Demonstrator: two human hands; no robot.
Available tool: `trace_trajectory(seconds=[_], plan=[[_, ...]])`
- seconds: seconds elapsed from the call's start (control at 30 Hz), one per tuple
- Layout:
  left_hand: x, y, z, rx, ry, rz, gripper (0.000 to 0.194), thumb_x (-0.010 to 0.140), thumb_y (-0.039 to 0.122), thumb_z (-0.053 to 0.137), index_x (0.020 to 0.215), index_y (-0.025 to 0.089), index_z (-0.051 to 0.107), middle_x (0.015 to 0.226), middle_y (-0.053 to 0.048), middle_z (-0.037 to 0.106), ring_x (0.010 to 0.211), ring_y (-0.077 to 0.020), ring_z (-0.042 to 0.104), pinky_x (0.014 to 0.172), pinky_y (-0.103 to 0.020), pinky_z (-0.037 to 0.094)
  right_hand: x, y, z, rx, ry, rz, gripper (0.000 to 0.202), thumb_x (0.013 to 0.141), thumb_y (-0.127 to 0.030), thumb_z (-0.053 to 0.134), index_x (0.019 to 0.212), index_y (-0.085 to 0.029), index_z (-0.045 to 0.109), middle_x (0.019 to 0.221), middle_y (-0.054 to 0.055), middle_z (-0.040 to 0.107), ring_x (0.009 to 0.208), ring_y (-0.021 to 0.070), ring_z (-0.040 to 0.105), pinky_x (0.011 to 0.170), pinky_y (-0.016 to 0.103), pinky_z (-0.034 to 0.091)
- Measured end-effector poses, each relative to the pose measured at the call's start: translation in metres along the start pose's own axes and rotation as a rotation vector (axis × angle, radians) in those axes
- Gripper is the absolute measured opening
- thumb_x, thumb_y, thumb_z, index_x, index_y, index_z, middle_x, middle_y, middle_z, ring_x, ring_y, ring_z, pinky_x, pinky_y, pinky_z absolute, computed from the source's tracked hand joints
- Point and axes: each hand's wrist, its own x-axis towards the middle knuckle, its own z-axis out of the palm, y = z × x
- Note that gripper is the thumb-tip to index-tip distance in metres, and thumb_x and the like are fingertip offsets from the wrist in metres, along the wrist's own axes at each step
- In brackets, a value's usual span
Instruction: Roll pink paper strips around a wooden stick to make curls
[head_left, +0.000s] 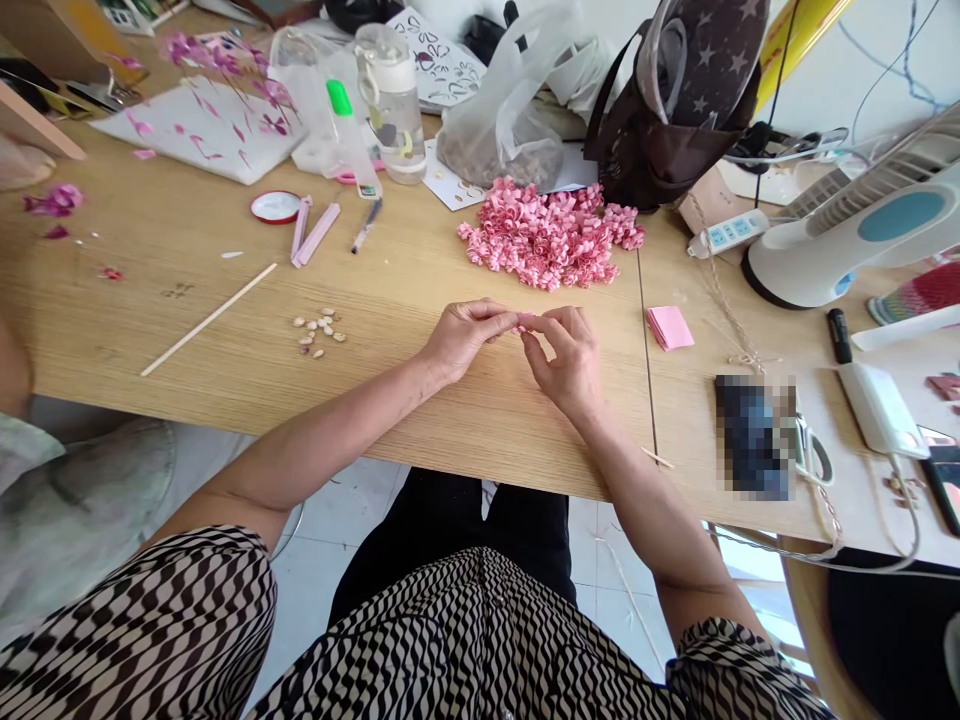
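Over the near part of the wooden table (405,390), my two hands meet fingertip to fingertip. A small pink piece (520,329) shows between them, mostly covered by the fingers, so its exact form is hidden. My left hand (466,340) pinches it from the left with thumb and forefinger. From the other side, the thumb and forefinger of my right hand (568,352) close on it. Just beyond lies a heap of pink curled pieces (551,235). To the right sits a small stack of pink squares (670,328).
Left of my hands lie several pale shells or seeds (319,330) and a wooden stick (210,318). A green-capped bottle (352,140), a water bottle (397,110) and a plastic bag (502,130) stand behind. A white fan (840,230) and scissors (814,455) are at right.
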Motion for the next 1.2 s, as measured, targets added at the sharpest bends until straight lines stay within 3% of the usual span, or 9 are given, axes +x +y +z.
trace_trajectory(seconds=[0.2,0.43,0.77,1.0,1.2], plan=[[0.0001,0.0006,-0.0009,0.009,-0.015,-0.029,0.023,0.061,0.043,0.082,0.069,0.022,0.077,0.067,-0.001,0.063,0.06,-0.0081,0.045,0.055,-0.024,0.035,-0.0002,0.002,0.0007,0.042,-0.025,0.018,0.013,0.09,-0.025,0.057,0.1,-0.025,0.065,0.088,0.004,0.061,0.087,0.0188,0.056,0.079,0.038,0.048],[0.0006,0.0,-0.0007,-0.02,-0.011,-0.05,0.015,0.062,0.035,0.08,0.066,0.021,0.075,0.063,0.001,0.06,0.058,-0.0071,0.045,0.055,-0.024,0.034,0.0013,0.0013,-0.0001,0.057,-0.002,-0.005,0.012,0.09,-0.021,0.053,0.095,-0.023,0.064,0.088,0.004,0.063,0.086,0.0179,0.057,0.077,0.037,0.049],[0.0007,0.0007,-0.0014,0.013,-0.016,-0.02,0.018,0.063,0.036,0.081,0.067,0.019,0.074,0.066,0.001,0.063,0.06,-0.0072,0.047,0.057,-0.025,0.036,0.0018,-0.0014,-0.0023,0.058,0.005,0.071,0.015,0.093,-0.032,0.055,0.101,-0.024,0.065,0.088,0.004,0.062,0.085,0.018,0.057,0.078,0.037,0.049],[0.001,0.0029,-0.0018,0.026,0.0,0.01,0.016,0.064,0.035,0.081,0.071,0.021,0.077,0.069,0.0,0.066,0.062,-0.0071,0.048,0.059,-0.024,0.038,0.0002,0.0007,-0.0047,-0.016,-0.029,-0.064,0.023,0.093,-0.022,0.051,0.105,-0.03,0.069,0.087,0.004,0.055,0.084,0.0177,0.051,0.075,0.036,0.047],[0.0021,0.0022,-0.0036,0.072,-0.002,0.029,0.017,0.068,0.036,0.08,0.072,0.02,0.076,0.072,0.0,0.068,0.064,-0.0086,0.054,0.063,-0.025,0.042,0.0009,-0.0021,-0.0063,0.057,-0.027,-0.01,0.024,0.091,-0.021,0.052,0.105,-0.03,0.069,0.089,0.004,0.056,0.086,0.018,0.053,0.078,0.038,0.048]])
